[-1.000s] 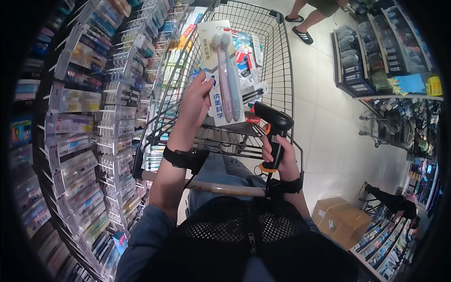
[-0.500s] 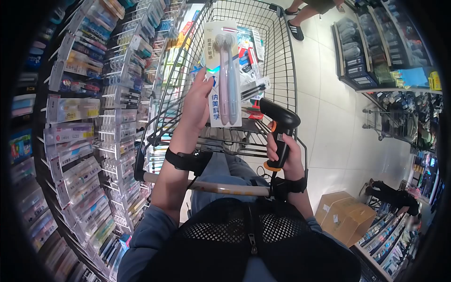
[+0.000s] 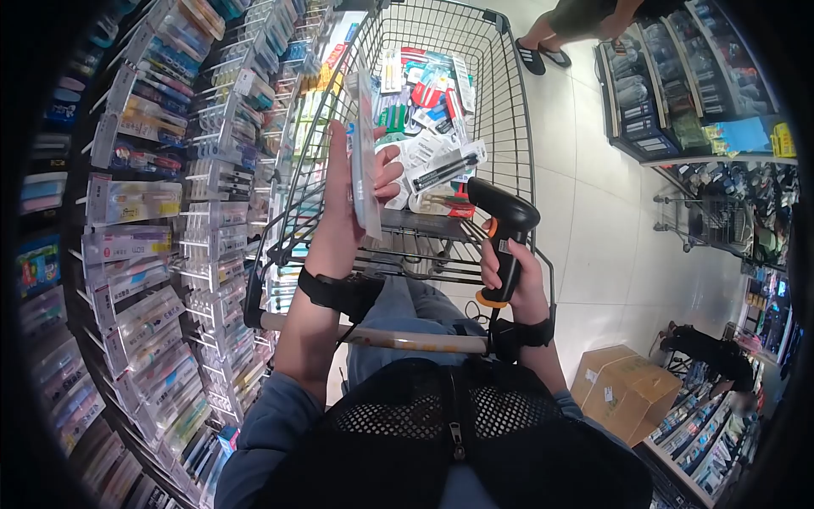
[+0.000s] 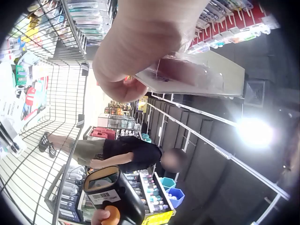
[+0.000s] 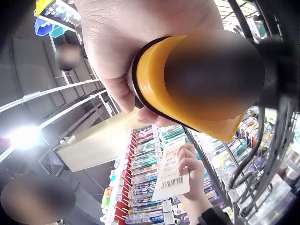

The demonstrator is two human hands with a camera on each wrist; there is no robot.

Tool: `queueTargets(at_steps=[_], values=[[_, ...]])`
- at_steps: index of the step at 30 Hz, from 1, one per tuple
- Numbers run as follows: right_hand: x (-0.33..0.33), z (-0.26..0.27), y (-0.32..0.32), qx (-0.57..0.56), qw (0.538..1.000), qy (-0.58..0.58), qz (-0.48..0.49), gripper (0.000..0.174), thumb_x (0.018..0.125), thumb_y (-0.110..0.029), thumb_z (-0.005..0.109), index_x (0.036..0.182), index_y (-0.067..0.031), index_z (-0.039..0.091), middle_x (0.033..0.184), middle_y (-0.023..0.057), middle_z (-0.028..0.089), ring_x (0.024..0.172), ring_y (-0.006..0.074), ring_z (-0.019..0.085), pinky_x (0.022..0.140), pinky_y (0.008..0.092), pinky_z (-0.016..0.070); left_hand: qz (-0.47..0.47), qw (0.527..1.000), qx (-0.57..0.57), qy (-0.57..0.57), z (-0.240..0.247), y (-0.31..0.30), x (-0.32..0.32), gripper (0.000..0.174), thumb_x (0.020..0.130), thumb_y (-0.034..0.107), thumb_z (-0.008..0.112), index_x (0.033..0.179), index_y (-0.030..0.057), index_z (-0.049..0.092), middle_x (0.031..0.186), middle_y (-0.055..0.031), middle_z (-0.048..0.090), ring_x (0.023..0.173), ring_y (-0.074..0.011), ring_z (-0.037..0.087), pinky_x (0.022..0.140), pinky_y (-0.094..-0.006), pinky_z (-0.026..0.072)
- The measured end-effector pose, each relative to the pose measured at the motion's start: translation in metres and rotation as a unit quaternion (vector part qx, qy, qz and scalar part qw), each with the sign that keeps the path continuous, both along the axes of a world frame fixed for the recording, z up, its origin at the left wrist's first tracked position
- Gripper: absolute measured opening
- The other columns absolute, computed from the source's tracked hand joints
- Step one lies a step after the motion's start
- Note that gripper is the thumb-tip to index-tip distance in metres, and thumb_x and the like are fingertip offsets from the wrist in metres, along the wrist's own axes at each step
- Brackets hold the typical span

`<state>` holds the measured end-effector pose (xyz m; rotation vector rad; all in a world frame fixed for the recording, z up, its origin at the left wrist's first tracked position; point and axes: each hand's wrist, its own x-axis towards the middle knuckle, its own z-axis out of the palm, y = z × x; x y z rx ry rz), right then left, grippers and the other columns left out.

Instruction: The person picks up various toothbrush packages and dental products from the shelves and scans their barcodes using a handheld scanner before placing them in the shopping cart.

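In the head view my left hand [image 3: 338,195] grips a two-toothbrush blister pack [image 3: 363,161] over the shopping cart, thumb on one side and fingers on the other. The pack stands almost edge-on there. Its printed card back, with a barcode [image 5: 172,182], shows in the right wrist view. My right hand [image 3: 527,284] holds a black and orange barcode scanner [image 3: 506,212] by its handle, to the right of the pack. The scanner's front window [image 4: 103,180] faces the left wrist camera.
Below the hands the wire cart [image 3: 527,127] carries a heap of packaged goods [image 3: 437,93]. Racks of hanging toothbrush packs [image 3: 136,204] line the left side. To the right are shelves [image 3: 636,102], a cardboard box [image 3: 623,394] and a person's legs [image 3: 543,42] near the cart.
My left hand has turned the toothbrush pack from front-facing to edge-on, and its fingers now show beyond it. The scanner shifted slightly right at first, then stayed about in place.
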<state>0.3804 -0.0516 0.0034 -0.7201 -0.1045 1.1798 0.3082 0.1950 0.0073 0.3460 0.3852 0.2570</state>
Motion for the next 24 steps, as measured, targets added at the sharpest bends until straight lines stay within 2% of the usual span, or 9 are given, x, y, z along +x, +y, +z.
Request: queueTargets(at_steps=[2, 5, 7, 8, 10, 11, 14, 18, 24], values=[[0.000, 0.000, -0.001, -0.007, 1.000, 0.002, -0.005, 0.034, 0.087, -0.023, 0.040, 0.112, -0.0011, 0.037, 0.063, 0.0055, 0.044, 0.045, 0.0124, 0.043, 0.044, 0.0234, 0.0390, 0.002, 1.000, -0.031, -0.005, -0.003, 0.002, 0.001, 0.065, 0.078, 0.059, 0.047, 0.106, 0.0013, 0.040, 0.080, -0.0104, 0.044, 0.047, -0.0082, 0.032, 0.037, -0.0188, 0.0262], [-0.001, -0.001, 0.000, -0.030, 0.999, -0.021, -0.009, 0.039, 0.087, -0.027, 0.040, 0.116, -0.0006, 0.032, 0.062, 0.0061, 0.042, 0.040, 0.0120, 0.041, 0.041, 0.0232, 0.0376, -0.061, 0.991, -0.074, -0.091, -0.007, 0.004, 0.002, 0.060, 0.079, 0.050, 0.047, 0.113, 0.0013, 0.038, 0.083, -0.0102, 0.044, 0.053, -0.0112, 0.037, 0.042, -0.0210, 0.0315], [-0.001, -0.001, -0.001, -0.026, 0.999, -0.019, -0.010, 0.039, 0.087, -0.026, 0.040, 0.115, -0.0006, 0.032, 0.062, 0.0062, 0.042, 0.040, 0.0121, 0.041, 0.041, 0.0232, 0.0378, -0.050, 0.986, -0.083, -0.133, 0.003, -0.002, 0.003, 0.059, 0.080, 0.043, 0.040, 0.122, 0.0017, 0.034, 0.093, -0.0115, 0.047, 0.068, -0.0166, 0.046, 0.054, -0.0276, 0.0422], [-0.001, -0.001, -0.001, -0.023, 0.999, -0.020, -0.010, 0.039, 0.087, -0.026, 0.040, 0.115, -0.0006, 0.032, 0.062, 0.0063, 0.042, 0.040, 0.0121, 0.041, 0.041, 0.0232, 0.0379, -0.052, 0.986, -0.082, -0.133, 0.003, -0.003, 0.003, 0.059, 0.080, 0.043, 0.040, 0.122, 0.0017, 0.034, 0.093, -0.0115, 0.047, 0.068, -0.0166, 0.046, 0.054, -0.0276, 0.0422], [-0.001, -0.001, -0.003, -0.023, 0.999, -0.017, -0.014, 0.039, 0.087, -0.026, 0.040, 0.115, -0.0006, 0.033, 0.062, 0.0063, 0.042, 0.040, 0.0122, 0.041, 0.041, 0.0233, 0.0380, -0.047, 0.997, -0.017, -0.055, 0.005, -0.004, 0.003, 0.064, 0.081, 0.045, 0.033, 0.129, 0.0025, 0.027, 0.110, -0.0144, 0.048, 0.088, -0.0228, 0.050, 0.073, -0.0353, 0.0453], [0.000, -0.002, -0.003, -0.023, 0.999, -0.015, -0.015, 0.039, 0.087, -0.026, 0.041, 0.115, -0.0007, 0.033, 0.062, 0.0064, 0.042, 0.040, 0.0122, 0.041, 0.041, 0.0233, 0.0381, -0.047, 0.998, -0.015, -0.041, 0.008, -0.006, 0.002, 0.063, 0.083, 0.043, 0.029, 0.131, 0.0028, 0.024, 0.124, -0.0184, 0.041, 0.103, -0.0277, 0.048, 0.084, -0.0391, 0.0433], [0.000, -0.001, -0.003, -0.025, 0.999, -0.023, -0.012, 0.038, 0.086, -0.026, 0.041, 0.115, -0.0008, 0.034, 0.062, 0.0061, 0.041, 0.041, 0.0121, 0.041, 0.041, 0.0234, 0.0381, -0.048, 0.996, 0.028, -0.075, 0.006, -0.009, 0.009, 0.060, 0.086, 0.042, 0.027, 0.134, 0.0068, 0.021, 0.133, -0.0190, 0.030, 0.116, -0.0315, 0.039, 0.093, -0.0426, 0.0367], [0.000, 0.002, -0.003, -0.034, 0.999, -0.015, -0.016, 0.038, 0.086, -0.025, 0.041, 0.115, -0.0009, 0.034, 0.062, 0.0059, 0.042, 0.042, 0.0119, 0.042, 0.042, 0.0235, 0.0381, -0.051, 0.993, 0.051, -0.099, 0.000, -0.006, 0.012, 0.054, 0.089, 0.038, 0.023, 0.134, 0.0079, 0.021, 0.132, -0.0169, 0.033, 0.116, -0.0322, 0.039, 0.094, -0.0437, 0.0357], [-0.001, 0.003, -0.005, -0.040, 0.999, -0.027, -0.012, 0.038, 0.086, -0.025, 0.040, 0.115, -0.0007, 0.035, 0.063, 0.0056, 0.042, 0.043, 0.0117, 0.042, 0.042, 0.0235, 0.0382, -0.062, 0.992, 0.098, -0.048, -0.007, -0.006, 0.011, 0.057, 0.091, 0.047, 0.019, 0.133, 0.0087, 0.024, 0.129, -0.0161, 0.037, 0.115, -0.0327, 0.041, 0.093, -0.0446, 0.0371]])
